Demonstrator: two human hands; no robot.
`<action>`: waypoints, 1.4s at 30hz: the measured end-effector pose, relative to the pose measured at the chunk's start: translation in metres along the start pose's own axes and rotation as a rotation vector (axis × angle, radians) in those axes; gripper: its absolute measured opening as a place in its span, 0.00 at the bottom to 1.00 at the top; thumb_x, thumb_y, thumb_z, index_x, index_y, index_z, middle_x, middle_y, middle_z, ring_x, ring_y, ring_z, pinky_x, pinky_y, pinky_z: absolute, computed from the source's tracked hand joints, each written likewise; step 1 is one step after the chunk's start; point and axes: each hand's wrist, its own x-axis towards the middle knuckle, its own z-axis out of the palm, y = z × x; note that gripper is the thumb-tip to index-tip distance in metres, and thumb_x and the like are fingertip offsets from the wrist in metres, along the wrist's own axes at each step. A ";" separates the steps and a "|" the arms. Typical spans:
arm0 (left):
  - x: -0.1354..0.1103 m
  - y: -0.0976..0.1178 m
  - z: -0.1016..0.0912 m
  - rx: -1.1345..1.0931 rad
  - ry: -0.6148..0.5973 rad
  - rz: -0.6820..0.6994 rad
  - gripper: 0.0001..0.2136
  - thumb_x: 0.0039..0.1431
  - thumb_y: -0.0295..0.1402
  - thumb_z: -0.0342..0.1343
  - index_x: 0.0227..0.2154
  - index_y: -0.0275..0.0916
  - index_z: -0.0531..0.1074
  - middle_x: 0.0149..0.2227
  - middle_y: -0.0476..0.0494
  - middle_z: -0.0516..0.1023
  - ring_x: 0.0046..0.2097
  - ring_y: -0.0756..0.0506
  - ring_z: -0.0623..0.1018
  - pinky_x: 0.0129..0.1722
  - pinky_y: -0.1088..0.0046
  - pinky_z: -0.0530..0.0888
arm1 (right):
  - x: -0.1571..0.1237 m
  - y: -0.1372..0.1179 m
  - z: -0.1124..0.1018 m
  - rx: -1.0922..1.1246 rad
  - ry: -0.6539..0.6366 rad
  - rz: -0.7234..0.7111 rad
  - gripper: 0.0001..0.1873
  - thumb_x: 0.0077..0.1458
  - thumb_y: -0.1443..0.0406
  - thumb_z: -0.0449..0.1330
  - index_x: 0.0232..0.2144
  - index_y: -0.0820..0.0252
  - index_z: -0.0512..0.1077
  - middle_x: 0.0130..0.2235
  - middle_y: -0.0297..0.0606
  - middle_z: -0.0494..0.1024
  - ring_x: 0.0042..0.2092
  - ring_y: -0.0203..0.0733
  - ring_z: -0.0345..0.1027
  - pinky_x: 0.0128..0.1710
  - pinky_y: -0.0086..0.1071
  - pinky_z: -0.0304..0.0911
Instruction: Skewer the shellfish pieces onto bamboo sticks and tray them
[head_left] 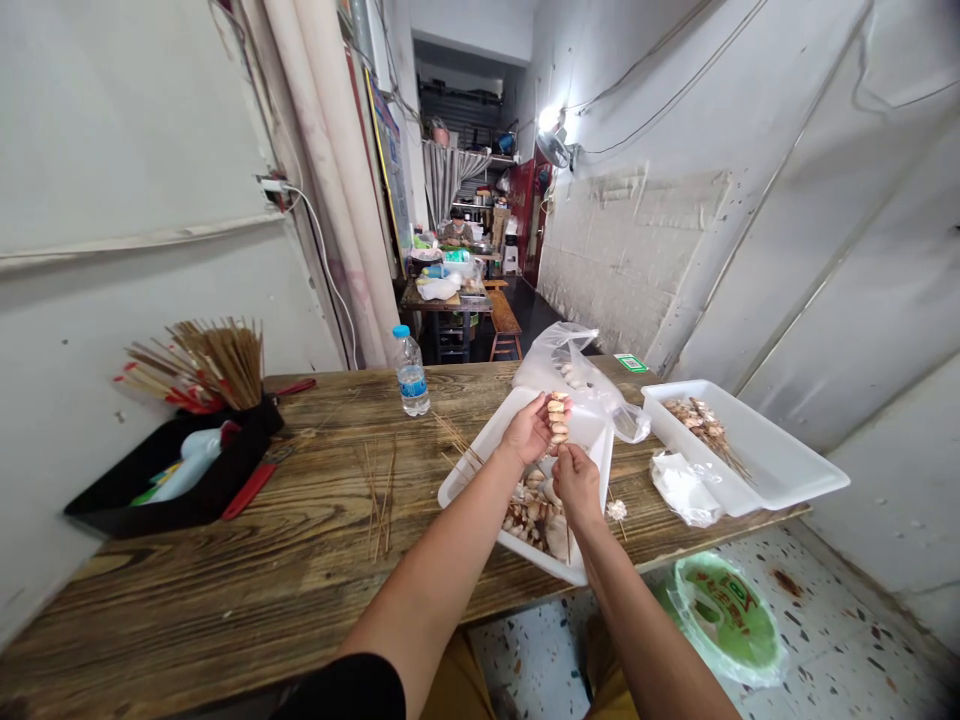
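Observation:
A skewer of pale brown pieces [557, 418], perhaps mushroom or garlic, stands upright between my hands above a white plastic tray [480, 448]. My left hand [529, 428] is closed about the threaded pieces near the top. Lower down, my right hand [577, 482] pinches the skewer's stick, whose thin end sticks out below the fingers. Loose brown and whitish pieces [529, 515] lie in the tray under my hands. Bare bamboo sticks [459, 440] rest across the tray's left rim.
Loose sticks [381, 500] and a water bottle [411, 372] are on the wooden table [315, 480]. At right, a second white tray [795, 470] holds finished skewers [705, 425]. A plastic bag [559, 355] lies behind; a black box [172, 500] stands left. A lined bin [724, 620] is below.

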 end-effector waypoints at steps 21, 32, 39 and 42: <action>0.014 -0.013 0.011 0.402 0.408 0.275 0.07 0.50 0.35 0.57 0.26 0.37 0.69 0.19 0.47 0.72 0.16 0.53 0.68 0.14 0.81 0.53 | -0.002 -0.008 0.002 -0.273 -0.070 -0.039 0.17 0.56 0.58 0.45 0.26 0.58 0.69 0.20 0.34 0.69 0.22 0.39 0.60 0.25 0.30 0.53; 0.013 -0.016 0.017 0.341 0.479 0.272 0.06 0.48 0.33 0.59 0.25 0.36 0.69 0.22 0.45 0.75 0.22 0.50 0.76 0.17 0.82 0.62 | -0.003 -0.010 0.003 -0.277 -0.018 -0.081 0.16 0.56 0.60 0.45 0.23 0.57 0.68 0.21 0.36 0.70 0.23 0.39 0.60 0.27 0.31 0.53; 0.012 -0.022 0.015 0.307 0.463 0.257 0.06 0.48 0.33 0.59 0.25 0.35 0.70 0.26 0.41 0.78 0.26 0.48 0.78 0.18 0.82 0.62 | -0.002 -0.008 0.003 -0.320 0.012 -0.086 0.16 0.56 0.61 0.46 0.22 0.58 0.68 0.21 0.37 0.70 0.24 0.40 0.59 0.28 0.31 0.52; 0.007 -0.023 0.020 0.308 0.476 0.248 0.07 0.48 0.33 0.60 0.25 0.34 0.70 0.27 0.41 0.78 0.25 0.48 0.77 0.18 0.82 0.62 | -0.002 -0.007 0.003 -0.332 0.023 -0.096 0.17 0.56 0.60 0.46 0.22 0.58 0.69 0.21 0.37 0.70 0.24 0.40 0.59 0.28 0.31 0.52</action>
